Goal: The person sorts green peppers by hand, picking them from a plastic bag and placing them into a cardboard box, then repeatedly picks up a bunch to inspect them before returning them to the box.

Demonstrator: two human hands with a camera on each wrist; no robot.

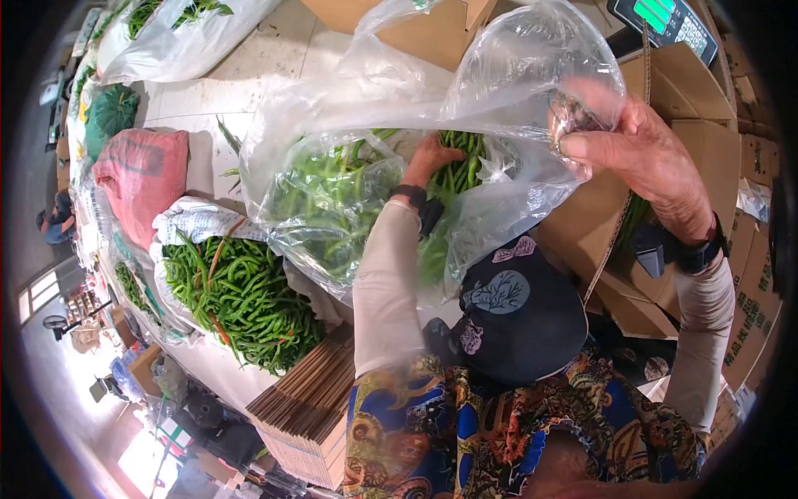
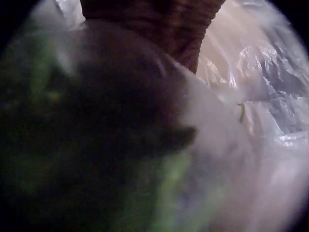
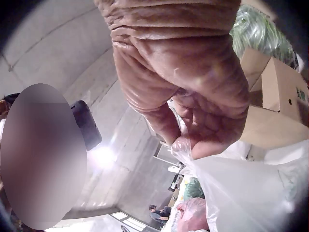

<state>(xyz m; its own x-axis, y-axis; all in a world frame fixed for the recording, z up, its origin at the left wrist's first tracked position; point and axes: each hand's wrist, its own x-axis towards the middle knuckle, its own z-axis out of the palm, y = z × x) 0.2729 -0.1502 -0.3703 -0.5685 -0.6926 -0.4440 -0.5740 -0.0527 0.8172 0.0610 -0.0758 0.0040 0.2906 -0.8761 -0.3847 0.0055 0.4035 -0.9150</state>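
Note:
A large clear plastic bag (image 1: 332, 200) with green chili peppers (image 1: 461, 162) in it spreads before the person. My left hand (image 1: 428, 160) reaches into the bag and grips a bunch of the peppers, thumb across them and the other fingers mostly hidden. In the left wrist view, blurred plastic and green shapes cover most of the picture. Raised at the right, my right hand (image 1: 648, 154) pinches the bag's edge between thumb and fingers. The right wrist view shows this hand (image 3: 193, 96) too, with the film (image 3: 217, 179) stretching down from its fingertips.
An open cardboard box (image 1: 594, 212) stands under the right arm, below a scale with a green display (image 1: 657, 15). A sack of chili peppers (image 1: 241, 291), a red sack (image 1: 145, 179) and stacked flat cardboard (image 1: 307, 391) lie on the left. Another person (image 1: 58, 218) is far left.

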